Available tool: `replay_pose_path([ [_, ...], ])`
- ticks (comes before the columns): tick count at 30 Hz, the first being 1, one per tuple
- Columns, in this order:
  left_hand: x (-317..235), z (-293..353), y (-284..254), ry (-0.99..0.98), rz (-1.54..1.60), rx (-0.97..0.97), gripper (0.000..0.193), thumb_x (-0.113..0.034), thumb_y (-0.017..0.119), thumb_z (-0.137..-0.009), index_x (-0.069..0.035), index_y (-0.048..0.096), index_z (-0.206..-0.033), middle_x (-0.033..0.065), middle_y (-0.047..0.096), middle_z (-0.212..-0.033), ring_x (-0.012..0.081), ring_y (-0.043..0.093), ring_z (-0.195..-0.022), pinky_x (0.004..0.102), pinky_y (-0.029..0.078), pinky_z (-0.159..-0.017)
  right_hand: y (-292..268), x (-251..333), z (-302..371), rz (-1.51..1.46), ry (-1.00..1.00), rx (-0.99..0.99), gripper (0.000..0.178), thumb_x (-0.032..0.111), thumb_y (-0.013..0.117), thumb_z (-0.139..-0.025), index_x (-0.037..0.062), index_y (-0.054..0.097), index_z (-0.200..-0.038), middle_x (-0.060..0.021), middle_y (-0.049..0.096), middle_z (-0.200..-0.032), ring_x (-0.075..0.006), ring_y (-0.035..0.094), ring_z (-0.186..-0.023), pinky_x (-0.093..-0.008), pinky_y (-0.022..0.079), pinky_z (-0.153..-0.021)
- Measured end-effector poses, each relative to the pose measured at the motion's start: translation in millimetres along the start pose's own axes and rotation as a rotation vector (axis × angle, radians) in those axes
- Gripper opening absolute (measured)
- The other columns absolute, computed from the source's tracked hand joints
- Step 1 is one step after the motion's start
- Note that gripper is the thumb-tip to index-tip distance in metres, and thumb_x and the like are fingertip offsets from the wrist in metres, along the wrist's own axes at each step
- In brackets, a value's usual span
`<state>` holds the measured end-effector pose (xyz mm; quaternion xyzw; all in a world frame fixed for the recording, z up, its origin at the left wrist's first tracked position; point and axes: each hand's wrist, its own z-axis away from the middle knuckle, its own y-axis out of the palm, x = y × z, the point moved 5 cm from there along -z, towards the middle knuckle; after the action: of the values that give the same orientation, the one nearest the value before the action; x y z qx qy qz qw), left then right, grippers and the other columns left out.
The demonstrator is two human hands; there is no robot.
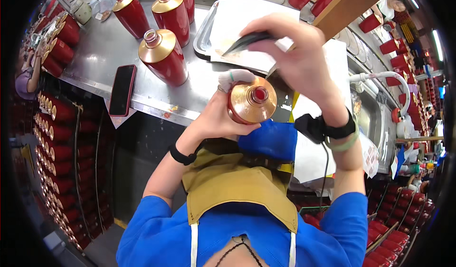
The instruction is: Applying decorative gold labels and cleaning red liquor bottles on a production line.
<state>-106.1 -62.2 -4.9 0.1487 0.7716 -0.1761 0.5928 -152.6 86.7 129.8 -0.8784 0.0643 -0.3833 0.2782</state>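
Note:
My left hand (216, 116) is wrapped round a red bottle with a gold shoulder (252, 98), its open neck tilted up toward me. A white cover sits on one finger of that hand. Above and to the right of the bottle, my right hand (297, 53) is closed on dark tweezers (249, 40), blurred by motion. Their pointed end is over white paper (256, 10) on a grey tray (204, 35), apart from the bottle. Similar bottles, including one close by (166, 58), stand on the metal table to the left.
A phone (122, 90) lies at the near edge of the metal table (97, 62). Racks of red bottles (61, 157) stand at the left. A wooden post (356, 8) slants past my right hand. A white curved pipe (384, 75) rises at the right. A blue cloth-like thing (270, 141) is below the bottle.

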Motion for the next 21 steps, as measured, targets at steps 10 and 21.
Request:
replay_pose_path([
  [10, -18, 1, -19, 0.236, -0.180, 0.003, 0.086, -0.016, 0.093, -0.062, -0.005, 0.053, -0.137, 0.0123, 0.045, -0.136, 0.0283, 0.050, -0.130, 0.0405, 0.041, -0.115, -22, 44, 63, 0.337, -0.248, 0.103, 0.022, 0.001, 0.076, -0.067, 0.0100, 0.077, -0.087, -0.0005, 0.076, -0.091, -0.0217, 0.068, -0.086, -0.0363, 0.053, -0.078],
  [21, -11, 0, -2, 0.262, -0.170, -0.232, 0.085, -0.019, 0.093, -0.062, -0.007, 0.055, -0.136, 0.0113, 0.046, -0.128, 0.0309, 0.052, -0.121, 0.0415, 0.044, -0.108, -13, 49, 74, 0.366, -0.311, 0.111, 0.023, 0.012, 0.073, -0.066, 0.0118, 0.076, -0.089, 0.0013, 0.075, -0.093, -0.0204, 0.066, -0.083, -0.0346, 0.050, -0.080],
])
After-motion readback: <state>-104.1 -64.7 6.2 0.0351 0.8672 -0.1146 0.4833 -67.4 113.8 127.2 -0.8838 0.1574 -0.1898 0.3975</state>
